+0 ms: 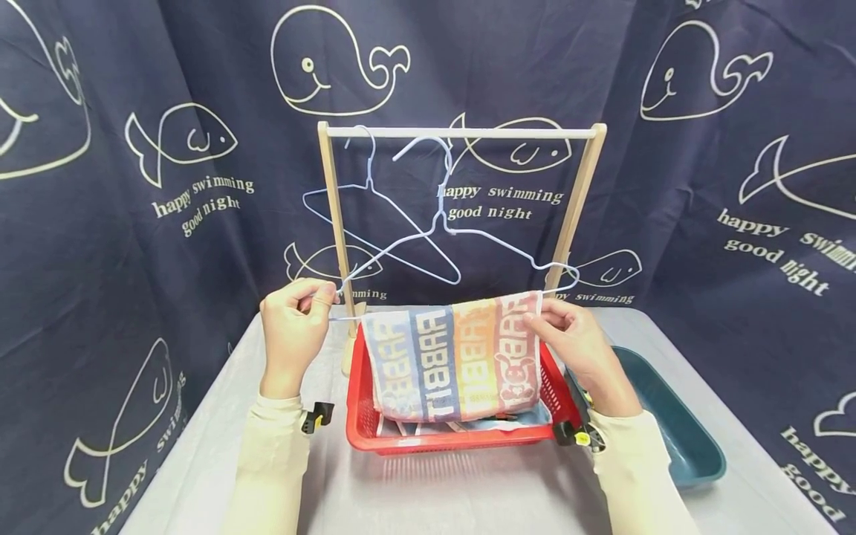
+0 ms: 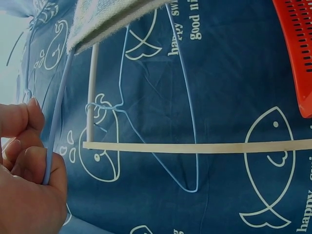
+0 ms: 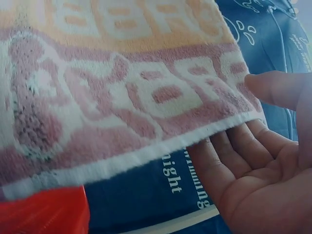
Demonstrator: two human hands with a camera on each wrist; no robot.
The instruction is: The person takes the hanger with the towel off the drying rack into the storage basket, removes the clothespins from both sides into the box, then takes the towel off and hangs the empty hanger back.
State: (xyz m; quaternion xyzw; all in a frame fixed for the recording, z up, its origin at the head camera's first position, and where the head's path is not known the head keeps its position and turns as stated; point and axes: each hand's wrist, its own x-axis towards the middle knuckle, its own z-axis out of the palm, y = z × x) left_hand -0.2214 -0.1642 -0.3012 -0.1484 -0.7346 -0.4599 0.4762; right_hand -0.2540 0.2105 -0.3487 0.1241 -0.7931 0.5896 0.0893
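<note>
A small towel [image 1: 435, 364] with pastel stripes and block letters hangs folded over the bottom bar of a light blue wire hanger [image 1: 443, 208], above the red basket [image 1: 461, 441]. My left hand [image 1: 294, 327] grips the hanger's left end; in the left wrist view its fingers curl round the blue wire [image 2: 52, 131]. With my right hand [image 1: 585, 345] I pinch the towel's right edge, near the hanger's right end. The right wrist view shows the thumb [image 3: 273, 87] over the cloth and the other fingers beneath it.
Behind stands a rack with wooden posts and a white crossbar [image 1: 521, 134]. A second blue hanger [image 1: 370, 174] hangs at its left. More cloth [image 1: 498, 423] lies inside the basket. To the right, a dark teal tub [image 1: 712, 464] sits on the pale table [image 1: 461, 505].
</note>
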